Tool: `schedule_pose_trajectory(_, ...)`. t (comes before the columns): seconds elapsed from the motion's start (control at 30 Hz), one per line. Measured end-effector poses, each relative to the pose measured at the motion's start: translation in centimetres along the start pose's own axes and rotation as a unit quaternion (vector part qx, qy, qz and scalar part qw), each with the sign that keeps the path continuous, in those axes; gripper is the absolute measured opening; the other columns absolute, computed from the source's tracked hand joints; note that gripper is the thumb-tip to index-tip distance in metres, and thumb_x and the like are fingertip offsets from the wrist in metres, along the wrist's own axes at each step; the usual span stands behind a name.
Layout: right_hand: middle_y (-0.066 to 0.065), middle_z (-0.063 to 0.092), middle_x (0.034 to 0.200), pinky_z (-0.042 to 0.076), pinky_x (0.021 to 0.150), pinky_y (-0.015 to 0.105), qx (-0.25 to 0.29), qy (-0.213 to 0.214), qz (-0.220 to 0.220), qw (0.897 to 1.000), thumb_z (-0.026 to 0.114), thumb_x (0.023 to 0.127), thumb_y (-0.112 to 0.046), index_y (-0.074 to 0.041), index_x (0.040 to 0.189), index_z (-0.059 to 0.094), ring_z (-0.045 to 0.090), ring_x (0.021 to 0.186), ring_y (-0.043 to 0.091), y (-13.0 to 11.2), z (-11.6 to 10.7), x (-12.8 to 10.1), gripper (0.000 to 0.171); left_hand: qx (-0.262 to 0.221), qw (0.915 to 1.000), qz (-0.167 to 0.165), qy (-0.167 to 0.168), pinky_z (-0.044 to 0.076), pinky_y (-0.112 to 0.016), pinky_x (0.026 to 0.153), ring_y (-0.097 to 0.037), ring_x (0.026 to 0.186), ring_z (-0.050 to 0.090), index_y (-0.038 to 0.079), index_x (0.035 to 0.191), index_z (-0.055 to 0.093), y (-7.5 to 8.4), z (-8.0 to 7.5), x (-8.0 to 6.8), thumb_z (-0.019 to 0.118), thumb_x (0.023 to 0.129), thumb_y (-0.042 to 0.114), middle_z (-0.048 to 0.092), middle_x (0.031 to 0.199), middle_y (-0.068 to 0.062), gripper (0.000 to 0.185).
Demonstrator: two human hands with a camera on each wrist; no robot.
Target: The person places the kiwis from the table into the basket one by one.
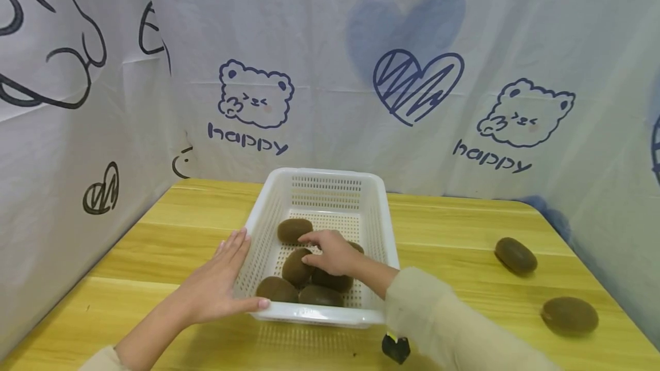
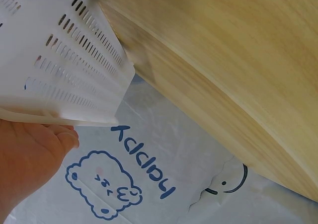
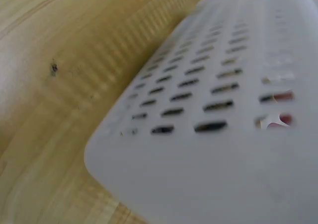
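Note:
A white plastic basket (image 1: pixel 330 315) with slotted walls holds several brown kiwis, among them one kiwi (image 1: pixel 295 231) toward the back and another (image 1: pixel 297 268) near the middle. My right hand (image 1: pixel 332 252) is inside the basket above the fruit, its thumb and index finger apart, fingertips right by these two kiwis. Part of a kiwi (image 1: pixel 356 247) shows behind that hand. My left hand (image 1: pixel 219 285) rests along the basket's left rim with fingers straight, the thumb at the front rim. In the left wrist view, this hand (image 2: pixel 35 152) is at the basket rim (image 2: pixel 59 118).
Two more kiwis, one farther back (image 1: pixel 516 256) and one nearer (image 1: pixel 569 316), lie on the wooden table (image 1: pixel 454 233) to the right. A small black object (image 1: pixel 396 349) is below the basket's front right corner. A printed white cloth (image 1: pixel 330 73) hangs around the table.

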State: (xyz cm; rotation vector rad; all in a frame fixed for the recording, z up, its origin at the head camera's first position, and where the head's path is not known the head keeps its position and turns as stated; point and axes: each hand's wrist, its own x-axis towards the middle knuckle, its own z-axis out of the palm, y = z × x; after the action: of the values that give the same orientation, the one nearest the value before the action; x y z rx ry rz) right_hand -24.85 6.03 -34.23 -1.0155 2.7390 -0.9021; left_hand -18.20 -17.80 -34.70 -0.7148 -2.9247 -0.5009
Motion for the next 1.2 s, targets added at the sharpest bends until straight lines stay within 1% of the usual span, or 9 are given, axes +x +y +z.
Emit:
schedule_pose_trajectory(0.17, 0.019, 0.063, 0.118, 0.052, 0.089, 0.041, 0.011, 0.039, 0.015, 0.999, 0.062, 0.085, -0.007, 0.005, 0.117, 0.06, 0.06, 0.108, 0.034, 0.5, -0.9, -0.5, 0.034, 0.002, 1.0, 0.001, 0.0, 0.022, -0.053, 0.113, -0.042, 0.14, 0.016, -0.009, 0.143, 0.021, 0.0, 0.0, 0.1, 0.059, 0.072, 0.069, 0.012, 0.152, -0.026, 0.112)
schedule_pose_trajectory(0.27, 0.02, 0.063, 0.118, 0.053, 0.089, 0.041, 0.02, 0.062, 0.02, 0.998, 0.062, 0.085, -0.006, 0.006, 0.116, 0.061, 0.061, 0.107, 0.035, 1.1, -1.4, -1.0, 0.034, 0.003, 1.0, 0.001, 0.0, 0.022, -0.053, 0.113, -0.042, 0.14, 0.016, -0.009, 0.143, 0.021, 0.0, 0.1, 0.1, 0.059, 0.072, 0.069, 0.011, 0.152, -0.026, 0.112)
schedule_pose_trajectory(0.33, 0.022, 0.062, 0.119, 0.052, 0.092, 0.043, 0.035, 0.074, 0.023, 0.996, 0.062, 0.085, -0.006, 0.007, 0.117, 0.06, 0.06, 0.108, 0.037, 1.4, -1.7, -1.4, 0.034, 0.003, 1.0, 0.002, -0.001, 0.022, -0.053, 0.114, -0.042, 0.14, 0.016, -0.009, 0.143, 0.021, 0.0, 0.1, 0.1, 0.059, 0.072, 0.069, 0.011, 0.153, -0.026, 0.112)
schedule_pose_trajectory(0.53, 0.024, 0.061, 0.119, 0.05, 0.094, 0.043, 0.054, 0.117, 0.019, 0.991, 0.061, 0.087, -0.007, 0.009, 0.116, 0.059, 0.059, 0.11, 0.038, 2.0, -2.9, -3.3, 0.034, 0.005, 1.0, 0.002, 0.0, 0.022, -0.053, 0.113, -0.042, 0.14, 0.016, -0.009, 0.143, 0.021, 0.0, 0.1, 0.1, 0.059, 0.072, 0.069, 0.011, 0.152, -0.026, 0.112)
schedule_pose_trajectory(0.7, 0.024, 0.062, 0.117, 0.05, 0.094, 0.042, 0.065, 0.17, 0.011, 0.983, 0.064, 0.085, -0.008, 0.009, 0.115, 0.06, 0.06, 0.109, 0.036, 2.2, -3.6, -4.9, 0.035, 0.007, 1.0, 0.004, 0.003, 0.022, -0.053, 0.113, -0.043, 0.14, 0.017, -0.009, 0.143, 0.021, 0.0, 0.1, 0.1, 0.059, 0.072, 0.069, 0.012, 0.152, -0.027, 0.113)
schedule_pose_trajectory(0.83, 0.022, 0.063, 0.117, 0.051, 0.093, 0.041, 0.056, 0.213, 0.002, 0.976, 0.067, 0.083, -0.008, 0.007, 0.116, 0.06, 0.059, 0.11, 0.034, 2.5, -4.3, -6.2, 0.036, 0.007, 1.0, 0.004, 0.003, 0.022, -0.053, 0.113, -0.043, 0.139, 0.017, -0.01, 0.143, 0.021, 0.0, 0.1, 0.1, 0.059, 0.072, 0.069, 0.012, 0.152, -0.027, 0.112)
schedule_pose_trajectory(0.93, 0.022, 0.063, 0.117, 0.051, 0.092, 0.043, 0.045, 0.242, -0.003, 0.969, 0.068, 0.082, -0.006, 0.007, 0.116, 0.06, 0.059, 0.111, 0.034, 2.9, -4.8, -7.2, 0.037, 0.006, 1.0, 0.004, 0.004, 0.022, -0.053, 0.113, -0.043, 0.139, 0.017, -0.01, 0.143, 0.021, 0.0, 0.1, 0.1, 0.059, 0.072, 0.069, 0.012, 0.152, -0.027, 0.113)
schedule_pose_trajectory(1.07, 0.022, 0.063, 0.116, 0.05, 0.092, 0.046, 0.03, 0.272, 0.004, 0.962, 0.069, 0.081, -0.005, 0.007, 0.116, 0.06, 0.059, 0.11, 0.036, 3.5, -5.3, -8.5, 0.038, 0.005, 1.0, 0.003, 0.005, 0.022, -0.053, 0.113, -0.043, 0.139, 0.017, -0.01, 0.143, 0.021, 0.0, 0.0, 0.1, 0.059, 0.072, 0.069, 0.012, 0.152, -0.027, 0.112)
schedule_pose_trajectory(1.2, 0.022, 0.062, 0.119, 0.049, 0.093, 0.047, 0.024, 0.287, 0.025, 0.957, 0.07, 0.08, -0.006, 0.006, 0.117, 0.06, 0.059, 0.11, 0.038, 4.2, -5.7, -9.7, 0.04, 0.005, 1.0, 0.001, 0.002, 0.022, -0.053, 0.113, -0.043, 0.14, 0.016, -0.009, 0.143, 0.021, 0.0, 0.0, 0.1, 0.059, 0.072, 0.069, 0.012, 0.152, -0.026, 0.112)
